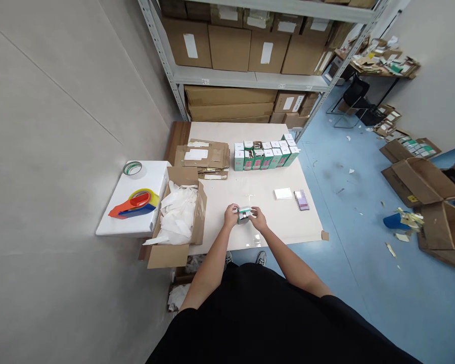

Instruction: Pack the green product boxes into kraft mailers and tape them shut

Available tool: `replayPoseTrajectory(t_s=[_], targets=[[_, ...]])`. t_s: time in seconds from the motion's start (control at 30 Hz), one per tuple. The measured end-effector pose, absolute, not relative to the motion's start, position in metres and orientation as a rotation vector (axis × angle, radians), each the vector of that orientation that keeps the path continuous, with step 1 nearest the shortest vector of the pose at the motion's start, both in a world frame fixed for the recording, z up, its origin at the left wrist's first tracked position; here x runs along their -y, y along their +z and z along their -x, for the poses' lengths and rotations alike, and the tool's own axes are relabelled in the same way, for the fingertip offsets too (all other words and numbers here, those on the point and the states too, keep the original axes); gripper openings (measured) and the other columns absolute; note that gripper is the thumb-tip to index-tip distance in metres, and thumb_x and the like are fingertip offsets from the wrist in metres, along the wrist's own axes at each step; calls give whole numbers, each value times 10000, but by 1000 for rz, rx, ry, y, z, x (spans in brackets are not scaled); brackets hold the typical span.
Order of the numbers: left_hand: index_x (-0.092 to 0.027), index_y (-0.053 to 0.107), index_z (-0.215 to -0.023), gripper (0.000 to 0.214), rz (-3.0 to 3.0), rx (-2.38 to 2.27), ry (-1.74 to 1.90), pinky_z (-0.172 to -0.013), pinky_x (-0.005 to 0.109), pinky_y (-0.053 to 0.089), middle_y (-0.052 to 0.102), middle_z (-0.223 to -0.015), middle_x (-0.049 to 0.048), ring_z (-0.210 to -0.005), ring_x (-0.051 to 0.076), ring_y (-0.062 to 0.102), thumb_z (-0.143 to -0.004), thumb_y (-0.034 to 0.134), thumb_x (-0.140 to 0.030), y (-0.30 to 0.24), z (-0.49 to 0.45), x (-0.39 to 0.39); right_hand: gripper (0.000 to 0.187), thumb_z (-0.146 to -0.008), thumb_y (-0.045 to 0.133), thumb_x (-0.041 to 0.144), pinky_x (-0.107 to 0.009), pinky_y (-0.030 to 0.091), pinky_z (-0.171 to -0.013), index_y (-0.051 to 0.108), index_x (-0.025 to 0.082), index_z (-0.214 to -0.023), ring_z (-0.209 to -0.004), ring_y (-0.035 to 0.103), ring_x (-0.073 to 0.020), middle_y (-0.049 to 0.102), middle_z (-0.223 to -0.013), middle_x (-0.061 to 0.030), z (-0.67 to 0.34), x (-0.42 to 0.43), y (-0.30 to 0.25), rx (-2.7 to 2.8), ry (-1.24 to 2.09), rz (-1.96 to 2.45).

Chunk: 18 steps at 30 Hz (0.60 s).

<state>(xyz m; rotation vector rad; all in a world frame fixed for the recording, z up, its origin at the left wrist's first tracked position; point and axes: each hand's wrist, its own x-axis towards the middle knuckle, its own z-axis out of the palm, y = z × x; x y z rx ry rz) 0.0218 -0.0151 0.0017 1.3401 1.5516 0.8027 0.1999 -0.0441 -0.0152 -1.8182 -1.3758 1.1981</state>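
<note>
Between my two hands is a small green and white carton [244, 214] near the table's front edge. My left hand [231, 215] has its fingers closed on the carton's left side. On the right side, my right hand [258, 218] grips it with thumb and fingers. The carton's top flap seems raised, and what is inside cannot be made out. Farther back, several similar green and white cartons [267, 155] stand in rows, some with open tops. To the right lie a white card or flat box [283, 193] and a purple packet [302, 200].
Flattened cardboard boxes [205, 155] lie at the table's back left. An open cardboard box [200, 215] filled with white paper stands left, beside a white stand holding an orange tape dispenser [131, 206] and a tape roll [132, 168]. Behind the table rises a shelf [250, 77] of boxes.
</note>
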Motion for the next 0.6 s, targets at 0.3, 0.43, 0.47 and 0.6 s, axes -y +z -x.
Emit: replayPoseTrajectory(t_s=[0.3,0.43,0.47,0.6], targets=[[-210,636,-1189,456,-1541,-1362,712,-1143,371,413,601,-1363,90,-1365,225,526,-749,660,-95,-3,-22,35,413,-862,512,178,-392,552,-1010,613,259,-1253,-1062,694,-196,680,-1295,-52,-202,45,-6,1567,1116,1631],[-214,646,-1191,405,-1542,-1389,717,-1137,361,420,618,-1342,79,-1353,203,536,-802,620,-105,-4,-22,33,354,-855,515,162,-396,550,-1003,671,243,-1163,-997,699,-204,693,-1248,-61,-203,42,-4,1655,1040,1677],[-217,649,-1199,417,-1545,-1392,701,-1133,363,427,617,-1349,77,-1349,203,540,-800,623,-102,-3,-22,32,349,-857,521,164,-394,553,-995,677,244,-1159,-979,701,-204,695,-1248,-61,-204,42,-4,1666,1037,1691],[-237,656,-1257,482,-1582,-1373,633,-1117,358,450,617,-1353,63,-1308,202,571,-792,656,-106,-2,-18,32,356,-878,531,179,-376,565,-962,677,273,-1190,-943,716,-195,712,-1237,-28,-205,47,-5,1657,1055,1735]])
